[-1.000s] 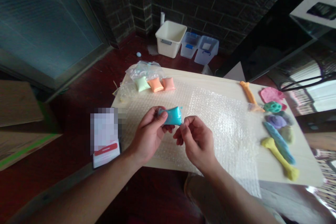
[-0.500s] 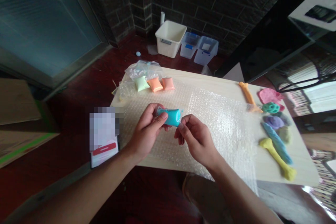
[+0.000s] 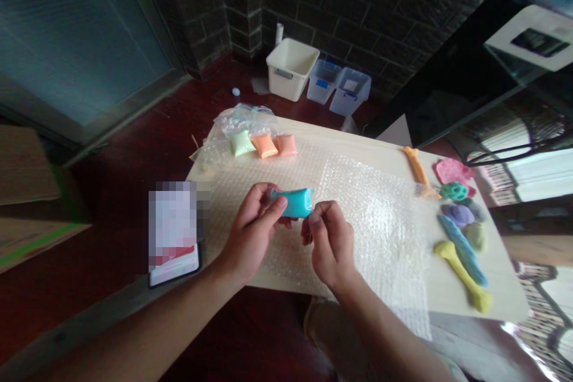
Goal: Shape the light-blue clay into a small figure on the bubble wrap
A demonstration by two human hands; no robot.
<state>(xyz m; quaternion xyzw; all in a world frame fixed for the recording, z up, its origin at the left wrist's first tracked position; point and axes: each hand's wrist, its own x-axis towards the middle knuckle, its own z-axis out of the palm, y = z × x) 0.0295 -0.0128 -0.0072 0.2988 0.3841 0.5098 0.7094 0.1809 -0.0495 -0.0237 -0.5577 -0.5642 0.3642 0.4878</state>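
A small clear packet of bright blue modelling clay (image 3: 295, 203) is held above the bubble wrap in the middle of the table. My left hand (image 3: 257, 224) grips its left end, thumb on top and fingers beneath. At the packet's right end, my right hand (image 3: 330, 236) pinches the edge of the clear wrapper between thumb and forefinger. Beyond the hands, a pale green packet (image 3: 242, 143), an orange packet (image 3: 265, 146) and a pink packet (image 3: 286, 145) lie in a row. Crumpled clear plastic bags (image 3: 246, 118) lie behind them.
Bubble wrap (image 3: 376, 215) covers much of the wooden table (image 3: 501, 286). Shaped clay pieces lie at the right, among them a yellow bone (image 3: 463, 277) and a blue roll (image 3: 463, 250). A phone (image 3: 174, 271) is at the left edge. A white bin (image 3: 293, 68) stands on the floor behind.
The view has shifted slightly. My right hand has turned a little more upright at the packet's right end and still pinches the wrapper. My left hand keeps its grip.
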